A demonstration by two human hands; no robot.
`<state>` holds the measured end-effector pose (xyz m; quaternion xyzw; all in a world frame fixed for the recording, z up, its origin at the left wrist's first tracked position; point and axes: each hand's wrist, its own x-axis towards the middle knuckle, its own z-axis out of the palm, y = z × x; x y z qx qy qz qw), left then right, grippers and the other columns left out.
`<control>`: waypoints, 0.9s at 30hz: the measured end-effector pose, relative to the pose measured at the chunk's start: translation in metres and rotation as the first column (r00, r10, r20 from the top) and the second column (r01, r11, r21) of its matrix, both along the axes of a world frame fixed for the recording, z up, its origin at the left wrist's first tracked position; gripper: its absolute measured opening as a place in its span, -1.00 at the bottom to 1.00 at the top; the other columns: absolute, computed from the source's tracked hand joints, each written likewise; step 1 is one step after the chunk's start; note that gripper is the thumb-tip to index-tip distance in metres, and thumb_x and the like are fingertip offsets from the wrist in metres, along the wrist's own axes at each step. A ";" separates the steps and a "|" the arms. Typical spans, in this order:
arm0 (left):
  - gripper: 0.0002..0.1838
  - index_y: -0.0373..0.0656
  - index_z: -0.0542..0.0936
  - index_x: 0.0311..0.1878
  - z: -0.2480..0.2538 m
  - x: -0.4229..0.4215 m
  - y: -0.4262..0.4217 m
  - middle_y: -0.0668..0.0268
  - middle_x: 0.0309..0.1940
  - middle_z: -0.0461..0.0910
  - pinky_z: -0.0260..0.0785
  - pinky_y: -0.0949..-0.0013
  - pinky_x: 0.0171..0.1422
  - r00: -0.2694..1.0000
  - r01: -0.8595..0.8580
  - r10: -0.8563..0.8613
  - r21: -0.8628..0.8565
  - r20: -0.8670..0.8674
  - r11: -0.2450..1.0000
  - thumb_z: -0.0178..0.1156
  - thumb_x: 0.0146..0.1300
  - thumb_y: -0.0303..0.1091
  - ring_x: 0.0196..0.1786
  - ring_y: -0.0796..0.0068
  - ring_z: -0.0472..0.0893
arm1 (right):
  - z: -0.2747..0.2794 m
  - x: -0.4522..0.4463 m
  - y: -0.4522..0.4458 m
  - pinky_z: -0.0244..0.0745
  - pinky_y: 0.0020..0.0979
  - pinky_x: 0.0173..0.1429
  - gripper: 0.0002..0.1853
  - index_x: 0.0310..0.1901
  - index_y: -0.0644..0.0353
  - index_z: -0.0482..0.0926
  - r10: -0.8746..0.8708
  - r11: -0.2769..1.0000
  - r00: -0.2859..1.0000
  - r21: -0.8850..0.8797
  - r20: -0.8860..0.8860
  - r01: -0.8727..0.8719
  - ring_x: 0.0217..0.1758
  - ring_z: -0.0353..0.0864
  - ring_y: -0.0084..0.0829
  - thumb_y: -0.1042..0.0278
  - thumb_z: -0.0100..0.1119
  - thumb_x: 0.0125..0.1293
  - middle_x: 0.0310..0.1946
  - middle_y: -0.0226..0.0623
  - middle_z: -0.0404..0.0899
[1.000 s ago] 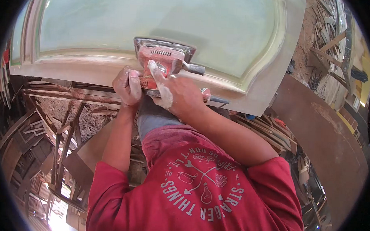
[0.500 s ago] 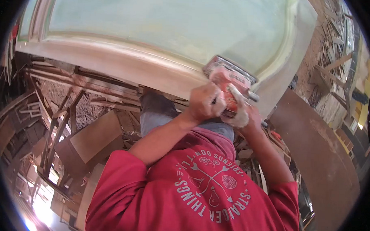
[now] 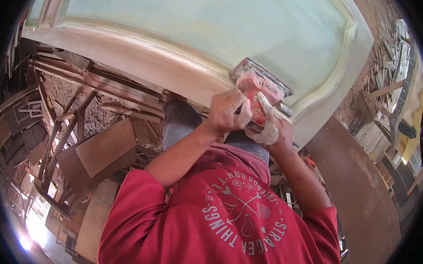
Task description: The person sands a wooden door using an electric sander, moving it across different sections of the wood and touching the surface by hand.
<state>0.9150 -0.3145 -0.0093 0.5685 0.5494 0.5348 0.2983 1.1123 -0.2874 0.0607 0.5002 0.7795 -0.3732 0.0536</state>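
Note:
A red power sander point(image 3: 259, 89) rests tilted on the lower right moulding of a pale green panel point(image 3: 196, 24). My left hand point(image 3: 228, 110) is closed against the sander's left side, with curled fingers. On the right side of the red body, my right hand point(image 3: 272, 127) grips it; its fingers are coated in whitish dust. The sander's flat pad lies toward the panel and hides the surface beneath. A side handle sticks out to the right of the body.
Wooden frame pieces point(image 3: 115, 89) and scrap wood lie below the panel's front edge. A large brown board point(image 3: 354, 183) leans at the right. More scrap wood point(image 3: 384, 59) is piled at the upper right. Flat boards point(image 3: 106, 151) lie at the lower left.
Both hands and the sander have moved right along the panel's edge since a second ago. Over the last half second they shifted slightly up and left in view, and the panel appears shifted too.

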 end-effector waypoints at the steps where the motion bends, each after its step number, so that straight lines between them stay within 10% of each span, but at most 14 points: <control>1: -0.89 -0.16 0.57 -0.37 -0.002 -0.017 0.001 0.16 -0.49 0.53 0.51 0.06 -0.37 1.000 0.002 -0.002 0.005 0.001 1.000 0.30 0.26 -0.45 -0.48 0.06 0.61 | 0.003 -0.020 0.003 0.70 0.04 0.27 0.18 0.69 -0.03 0.25 0.004 1.000 1.000 -0.004 -0.018 -0.004 0.21 0.78 0.15 0.00 0.73 0.06 0.16 0.12 0.75; 12: -0.78 -0.32 0.59 -0.37 0.006 -0.167 0.018 0.13 -0.48 0.60 0.43 0.21 -0.32 0.994 -0.049 0.042 -0.078 -0.097 0.996 0.11 0.46 -0.51 -0.45 0.25 0.58 | 0.004 -0.169 0.025 0.65 0.08 -0.13 -0.04 0.69 0.15 0.18 0.057 0.996 0.995 -0.071 -0.078 -0.063 -0.25 0.81 0.12 0.00 0.42 0.39 -0.33 0.03 0.77; 27: -0.75 -0.30 0.56 -0.40 0.011 -0.153 0.023 0.15 -0.54 0.48 0.31 0.17 -0.39 0.998 -0.026 0.021 -0.080 -0.067 0.996 0.10 0.47 -0.50 -0.53 0.27 0.46 | -0.001 -0.156 0.022 0.67 0.07 0.01 0.07 0.69 0.14 0.22 0.010 1.000 0.997 -0.019 -0.077 -0.012 -0.06 0.81 0.09 -0.03 0.56 0.24 -0.15 0.04 0.78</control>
